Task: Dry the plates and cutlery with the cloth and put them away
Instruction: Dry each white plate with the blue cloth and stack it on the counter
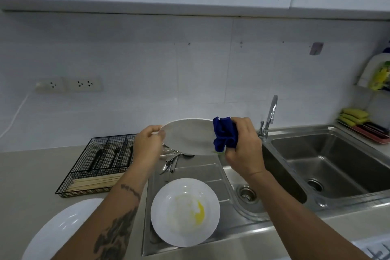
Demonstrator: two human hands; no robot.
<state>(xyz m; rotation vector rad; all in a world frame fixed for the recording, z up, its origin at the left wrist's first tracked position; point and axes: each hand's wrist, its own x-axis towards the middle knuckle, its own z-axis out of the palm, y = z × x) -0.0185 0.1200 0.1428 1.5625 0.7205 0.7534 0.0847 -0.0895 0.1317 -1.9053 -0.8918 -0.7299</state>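
With your left hand [147,143] pinching the raised plate [188,136] by its rim, sweep the bunched blue cloth [224,134] gripped in your right hand [242,143] across its whole face above the drainer [213,167].

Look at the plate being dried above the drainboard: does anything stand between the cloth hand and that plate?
Nothing visible does. The right hand grips the blue cloth directly against the right rim of the held plate, while the left hand holds its left rim. Loose cutlery lies below, not between.
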